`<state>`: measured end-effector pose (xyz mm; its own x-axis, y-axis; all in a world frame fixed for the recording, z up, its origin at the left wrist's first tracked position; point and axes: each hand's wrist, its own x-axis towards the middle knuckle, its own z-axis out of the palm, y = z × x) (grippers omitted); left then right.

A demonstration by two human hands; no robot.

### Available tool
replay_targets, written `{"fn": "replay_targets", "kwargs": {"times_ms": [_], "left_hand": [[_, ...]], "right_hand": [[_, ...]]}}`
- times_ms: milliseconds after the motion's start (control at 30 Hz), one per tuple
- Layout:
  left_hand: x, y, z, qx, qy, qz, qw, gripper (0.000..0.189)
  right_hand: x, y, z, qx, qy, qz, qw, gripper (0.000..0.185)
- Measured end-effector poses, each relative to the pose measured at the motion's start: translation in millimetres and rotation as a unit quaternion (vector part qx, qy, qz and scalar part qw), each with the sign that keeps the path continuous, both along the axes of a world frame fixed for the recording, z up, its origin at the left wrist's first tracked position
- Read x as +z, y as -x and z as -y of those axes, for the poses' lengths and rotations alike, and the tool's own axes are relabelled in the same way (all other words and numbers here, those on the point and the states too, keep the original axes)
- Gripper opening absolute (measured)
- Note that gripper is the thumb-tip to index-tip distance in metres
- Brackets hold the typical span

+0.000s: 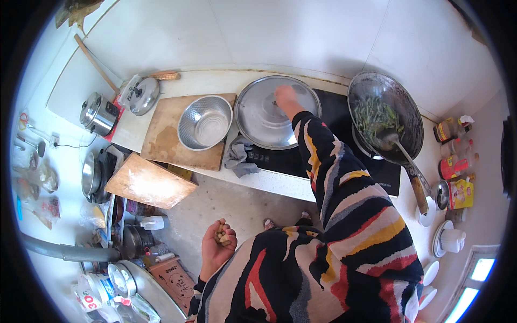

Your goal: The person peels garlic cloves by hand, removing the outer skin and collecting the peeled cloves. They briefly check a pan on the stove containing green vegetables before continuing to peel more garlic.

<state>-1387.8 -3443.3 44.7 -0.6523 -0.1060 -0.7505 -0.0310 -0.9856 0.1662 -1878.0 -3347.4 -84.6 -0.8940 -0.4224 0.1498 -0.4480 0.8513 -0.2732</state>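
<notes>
My right hand (286, 97) reaches forward to the middle of a large round metal lid (258, 121) and grips its knob, which the fingers mostly hide. The lid lies level on the black cooktop; what it covers is hidden. Down at my left side, my left hand (219, 245) is cupped palm up around several small pale yellowish pieces (222, 236), perhaps peeled garlic cloves. To the right of the lid, a tilted wok (408, 109) holds cooked green vegetables (375, 117). A metal spatula (394, 138) rests in the wok with its handle over the rim.
Left of the lid, a hammered metal basin (206, 123) stands on a wooden board (161, 133). A grey cloth (241, 156) hangs at the counter edge. Another wooden board (149, 181) juts out lower left. Seasoning bottles (454, 165) line the right wall. A pressure cooker (99, 115) stands far left.
</notes>
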Motion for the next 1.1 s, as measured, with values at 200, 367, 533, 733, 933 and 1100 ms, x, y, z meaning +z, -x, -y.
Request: {"fn": "replay_targets", "kwargs": {"times_ms": [200, 367, 533, 733, 933, 1100], "left_hand": [[-1, 7, 0, -0.031, 0.006, -0.004, 0.999, 0.011], [-2, 21, -5, -0.067, 0.005, -0.008, 0.998, 0.012], [0, 45, -14, -0.132, 0.000, -0.060, 0.989, 0.012], [7, 71, -33, -0.201, -0.004, -0.097, 0.975, 0.011], [11, 91, -59, -0.266, -0.018, -0.107, 0.958, 0.011], [10, 97, -75, -0.289, -0.037, -0.104, 0.951, 0.010]], "right_hand": [[-3, -12, -4, -0.003, 0.046, 0.012, 0.999, 0.025], [34, -64, -40, 0.020, 0.248, -0.031, 0.968, 0.033], [113, -168, -134, 0.101, 0.321, 0.037, 0.941, 0.031], [189, -249, -307, -0.075, 0.251, -0.118, 0.958, 0.022], [190, -301, -455, -0.280, -0.023, -0.057, 0.958, 0.030], [165, -295, -487, -0.295, -0.032, 0.127, 0.946, 0.033]]}}
